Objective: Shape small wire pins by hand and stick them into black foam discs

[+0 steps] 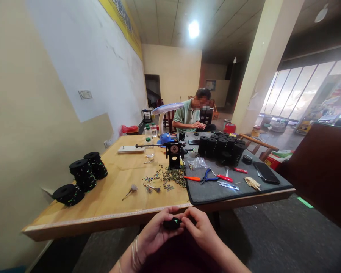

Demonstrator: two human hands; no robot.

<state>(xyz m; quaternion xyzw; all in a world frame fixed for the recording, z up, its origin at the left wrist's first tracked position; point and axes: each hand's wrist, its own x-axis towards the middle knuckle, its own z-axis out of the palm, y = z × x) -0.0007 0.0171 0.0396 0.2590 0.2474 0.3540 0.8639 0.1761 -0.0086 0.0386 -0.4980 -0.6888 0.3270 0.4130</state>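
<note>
My left hand [155,231] is wrapped round a small black spool [171,224] in front of the table's near edge. A bright green and pale bit shows on the spool's side. At the spool's right side, the fingers of my right hand [200,227] are pinched together; whatever is between them is too small to make out. Beyond my hands, many tiny coloured pieces [174,176] lie scattered on the wood. Near them are several thin-stemmed pieces [152,188] and a black hand-cranked device [174,154].
Black spools [83,174] stand at the table's left; more spools [221,146] crowd the grey mat [204,193]. Blue-handled pliers [208,176], silver snips [228,185] and a phone [266,172] lie there. Behind a desk lamp [161,123] sits another person [184,115].
</note>
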